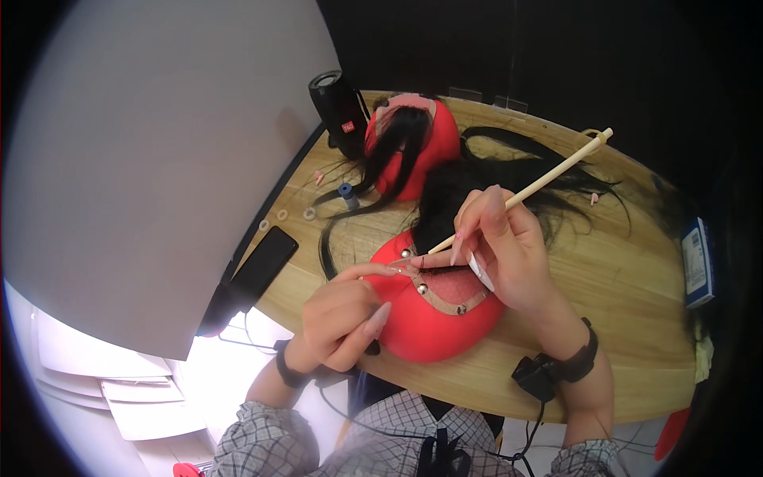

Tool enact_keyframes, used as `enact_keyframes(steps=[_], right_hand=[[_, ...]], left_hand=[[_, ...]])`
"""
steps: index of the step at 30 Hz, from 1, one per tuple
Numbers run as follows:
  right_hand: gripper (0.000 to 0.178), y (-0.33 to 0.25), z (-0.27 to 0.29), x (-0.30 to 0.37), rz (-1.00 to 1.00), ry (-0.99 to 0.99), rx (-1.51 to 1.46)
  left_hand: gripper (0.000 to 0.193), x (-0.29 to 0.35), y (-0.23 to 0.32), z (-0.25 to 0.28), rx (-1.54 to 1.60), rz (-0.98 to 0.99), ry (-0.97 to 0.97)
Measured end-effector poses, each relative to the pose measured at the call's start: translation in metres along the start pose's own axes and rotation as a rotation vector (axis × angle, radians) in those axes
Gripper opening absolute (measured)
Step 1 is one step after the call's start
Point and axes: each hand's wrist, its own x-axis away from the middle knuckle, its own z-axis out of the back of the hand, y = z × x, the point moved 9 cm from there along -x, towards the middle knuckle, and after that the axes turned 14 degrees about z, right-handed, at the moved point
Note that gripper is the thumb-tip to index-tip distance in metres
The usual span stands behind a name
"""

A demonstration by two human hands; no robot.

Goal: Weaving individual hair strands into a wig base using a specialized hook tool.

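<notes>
A red head-shaped form (433, 330) rests on the table below my hands. A beige-edged mesh piece (439, 300) lies on it, held by several round-headed pins (423, 289). My right hand (509, 250) pinches a pale wooden stick (556, 171), slanting down to the mesh edge; a yellowish band wraps its upper end. Something small and white shows by its lower fingers; I cannot tell what. My left hand (342, 318) stretches its index finger onto the mesh edge, thumb apart, other fingers curled. Long black hair (453, 199) spreads behind the form.
A second red head form (445, 139) with black hair stands at the back, beside a black cylindrical speaker (338, 111). A blue spool (347, 195), small rings (309, 213) and a dark phone (266, 266) lie leftward. A blue-white box (699, 262) stands at the right edge.
</notes>
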Motion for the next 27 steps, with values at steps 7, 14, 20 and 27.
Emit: enact_keyframes(steps=[7, 14, 20, 27], right_hand=[[0.045, -0.006, -0.002, -0.009, -0.064, -0.058, 0.052], [0.044, -0.020, -0.009, -0.022, -0.013, -0.039, 0.001], [0.040, -0.030, -0.013, -0.030, 0.002, -0.028, 0.021], [0.040, -0.038, -0.022, -0.042, -0.001, 0.038, -0.075]], left_hand=[[0.019, 0.000, -0.019, 0.016, -0.010, 0.140, 0.032], [0.038, 0.005, -0.066, 0.059, 0.249, 0.477, 0.201], [0.036, 0.012, -0.078, 0.122, 0.366, 0.515, 0.496], [0.033, 0.010, -0.064, 0.173, 0.669, 0.202, 0.707]])
